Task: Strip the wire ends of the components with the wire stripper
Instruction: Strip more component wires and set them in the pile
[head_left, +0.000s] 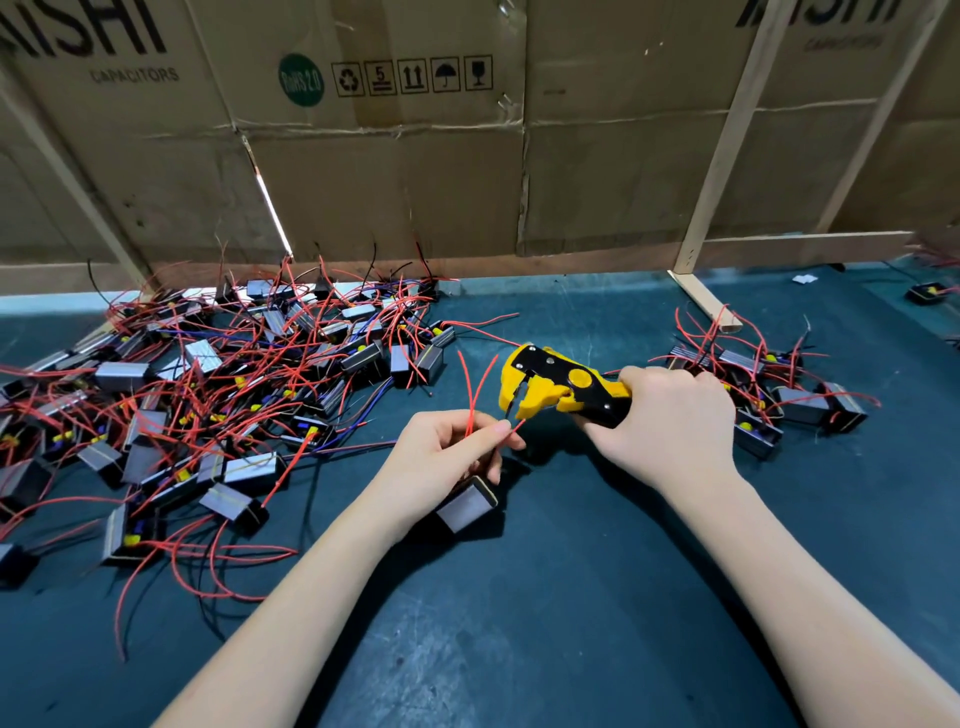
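Observation:
My right hand (670, 415) grips the handles of a yellow and black wire stripper (550, 387), jaws pointing left and down. My left hand (447, 462) pinches the red wires (475, 384) of a small black and grey component (467, 506) that hangs below my fingers. One red wire end sticks out toward the stripper's jaws and lies just at their tip. Two other red wires rise above my left hand.
A large heap of like components with red, blue and black wires (208, 410) covers the left of the dark green mat (519, 597). A smaller group (779, 395) lies right of my right hand. Cardboard walls (415, 171) and wooden slats (706, 301) close the back.

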